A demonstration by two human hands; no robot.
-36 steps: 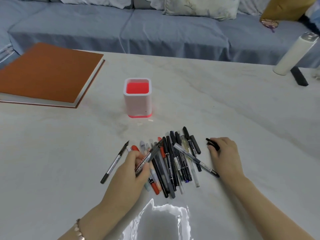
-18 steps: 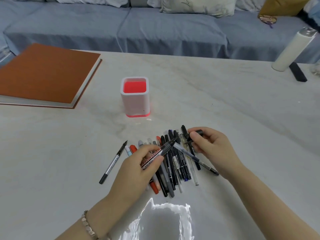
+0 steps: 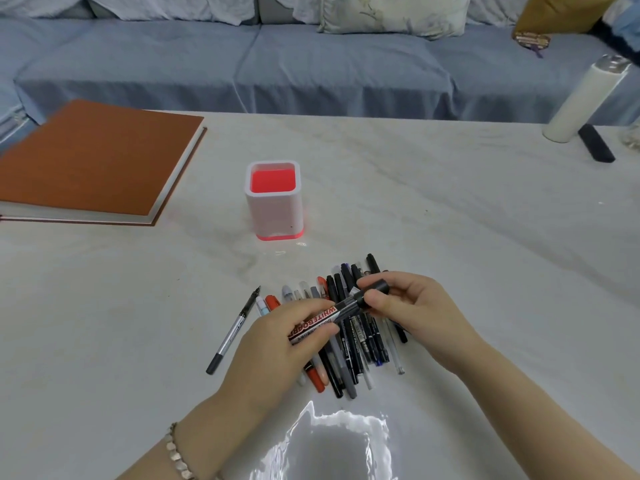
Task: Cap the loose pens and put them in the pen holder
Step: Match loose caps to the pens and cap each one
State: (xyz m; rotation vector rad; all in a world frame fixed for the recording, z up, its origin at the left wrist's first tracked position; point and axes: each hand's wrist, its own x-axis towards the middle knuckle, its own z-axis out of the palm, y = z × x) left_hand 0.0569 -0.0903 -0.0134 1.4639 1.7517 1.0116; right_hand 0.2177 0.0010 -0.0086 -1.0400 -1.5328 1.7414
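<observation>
My left hand grips a whiteboard marker by its labelled barrel, above a pile of pens on the table. My right hand pinches a black cap that sits on the marker's tip end. The pile holds several black, red and clear pens lying side by side. A grey pen lies apart, left of the pile, with its tip bare. The white pen holder with a red inside stands upright beyond the pile; nothing shows inside it.
A large brown book lies at the table's left. A white bottle and a black flat object stand at the far right. A blue sofa runs behind the table. Glare marks the marble table near me.
My left hand lifted the marker off the pile. My right hand picked up the black cap from the right of the pile and brought it onto the marker's tip.
</observation>
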